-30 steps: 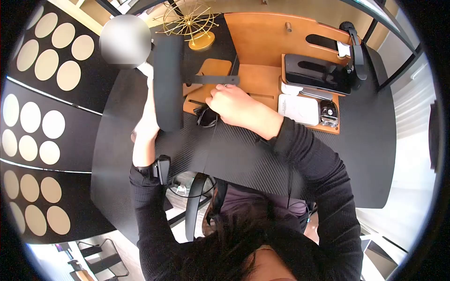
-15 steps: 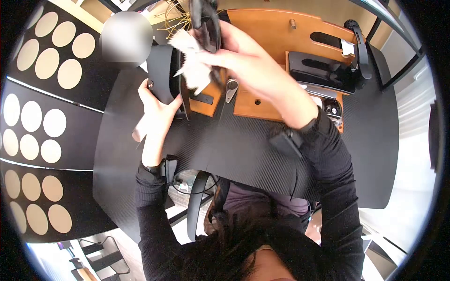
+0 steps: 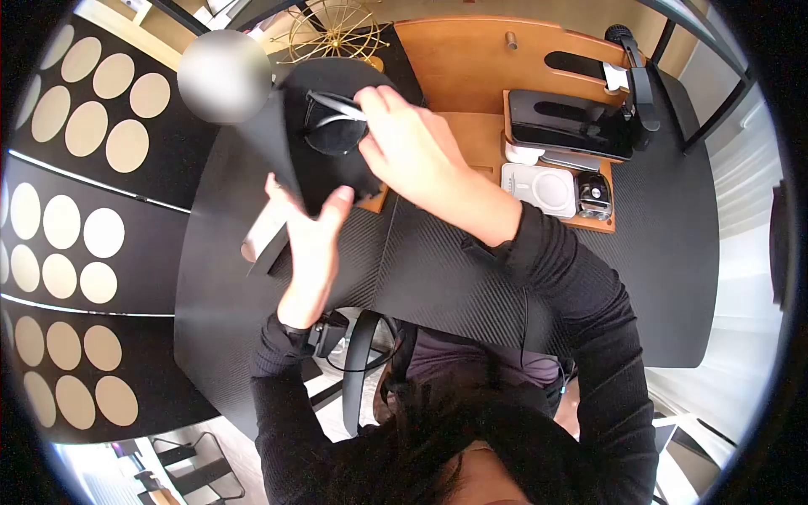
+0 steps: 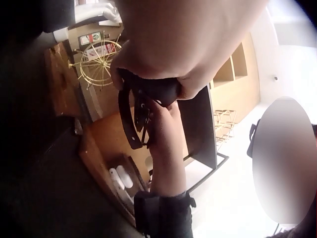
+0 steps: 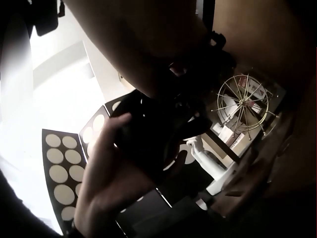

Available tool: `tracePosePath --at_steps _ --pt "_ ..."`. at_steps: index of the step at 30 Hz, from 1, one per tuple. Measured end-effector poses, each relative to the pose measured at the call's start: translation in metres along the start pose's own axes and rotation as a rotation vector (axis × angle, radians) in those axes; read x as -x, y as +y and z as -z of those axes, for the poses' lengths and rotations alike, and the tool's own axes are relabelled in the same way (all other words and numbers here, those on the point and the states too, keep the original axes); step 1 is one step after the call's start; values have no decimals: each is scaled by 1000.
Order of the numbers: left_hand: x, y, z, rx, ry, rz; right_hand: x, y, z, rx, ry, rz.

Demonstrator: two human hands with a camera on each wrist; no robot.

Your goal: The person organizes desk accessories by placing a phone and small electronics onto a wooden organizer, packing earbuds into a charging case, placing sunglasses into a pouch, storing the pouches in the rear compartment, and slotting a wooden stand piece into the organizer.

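My left hand (image 3: 311,244) grips a black glasses case (image 3: 337,71) from below, thumb on its near side, above the desk's left part. The case gapes open towards my right hand (image 3: 417,151), which pinches a pair of dark sunglasses (image 3: 334,135) by a folded temple. Their lenses overlap the dark inside of the case in the head view. A narrow strap with small holes (image 4: 130,121) hangs from the case in the left wrist view. Seen from the right wrist, the case is a dark shape (image 5: 143,131) between both hands, its details lost in shadow.
A gold wire wheel ornament (image 3: 337,38) stands behind the case. To the right, a wooden desk organizer (image 3: 467,63) carries a glossy black object (image 3: 568,126), a white charging pad (image 3: 551,189) and headphones (image 3: 641,97). Panels with cream discs (image 3: 63,219) line the left side.
My right hand first reached down at the desk, then lifted the sunglasses with crumpled white material, and now has brought them to the case. My left hand has tilted the case; the white material no longer shows.
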State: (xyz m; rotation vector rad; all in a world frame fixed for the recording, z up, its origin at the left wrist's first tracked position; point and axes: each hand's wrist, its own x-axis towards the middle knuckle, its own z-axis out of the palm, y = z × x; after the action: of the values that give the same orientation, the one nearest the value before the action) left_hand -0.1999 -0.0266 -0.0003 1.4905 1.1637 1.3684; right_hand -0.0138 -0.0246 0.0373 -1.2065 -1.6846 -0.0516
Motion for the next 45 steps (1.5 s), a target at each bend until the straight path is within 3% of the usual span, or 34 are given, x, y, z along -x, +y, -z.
tracePosePath --at_steps 2,4,5,6,8,9,12,14,16,17,18,20,21,23,25,26,28,29,30,32,33,34,35,36,38,40,42,44,45 --pt "12 16 -18 -151 -189 -81 5 -5 -8 -10 -32 13" --pt "18 7 -21 89 -336 -34 8 -7 -11 -192 -137 -29" --pt "19 4 -21 217 -383 -29 6 -5 -13 -383 -182 -42" --pt "18 4 -19 217 -381 -28 7 -2 -10 -545 -356 -281" --pt "11 10 -15 332 -363 65 -10 9 -8 -1010 -462 -389" --pt "9 13 -16 445 -325 117 -9 13 -3 -1445 -528 -483" --pt "3 13 -12 477 -295 136 -9 14 2 -1015 -584 -328" --pt "3 15 -13 458 -300 140 -6 9 1 -1034 -540 -307" --pt "7 19 -16 477 -394 129 0 1 -6 -697 -206 -163" --pt "9 19 -16 651 -394 215 4 -3 -10 -712 -177 -166" --pt "8 18 -15 652 -393 214 9 -3 -17 -723 -180 -91" --pt "5 16 -13 718 -410 335 8 -7 -7 -572 -348 -149" --pt "2 11 -13 713 -382 320 8 -8 -2 -572 -346 -148" --pt "-2 14 -13 674 -349 332 1 -13 14 -90 -41 214" --pt "-2 19 -10 671 -250 409 -12 -19 42 20 115 214" --pt "-4 19 -6 794 -338 435 -19 -15 53 97 192 227" --pt "2 24 -7 960 -275 497 -23 0 63 -59 167 142" --pt "3 24 -5 961 -277 498 -21 6 68 -323 -72 -18" --pt "2 23 -2 1014 -374 496 -17 6 68 -320 -70 -21" --pt "2 17 -1 1064 -478 494 -9 -1 70 -822 -557 -16" --pt "2 9 0 945 -460 473 -7 0 66 -648 -536 238" --pt "4 6 1 826 -438 452 -5 -10 71 -774 -694 58" --pt "11 7 1 721 -341 493 -1 -10 64 -765 -693 141" --pt "9 2 2 887 -426 578 3 -9 57 -755 -691 225" --pt "6 -8 5 863 -600 440 7 -11 53 -716 -665 255" --pt "9 -9 -1 1009 -624 500 7 -10 51 -845 -637 162" --pt "11 -6 -3 1156 -646 556 3 -10 58 -889 -722 58" --pt "18 5 -3 180 -514 16 2 -8 54 -549 -434 332" --pt "20 13 -3 877 -512 492 3 -8 58 -474 -403 359"
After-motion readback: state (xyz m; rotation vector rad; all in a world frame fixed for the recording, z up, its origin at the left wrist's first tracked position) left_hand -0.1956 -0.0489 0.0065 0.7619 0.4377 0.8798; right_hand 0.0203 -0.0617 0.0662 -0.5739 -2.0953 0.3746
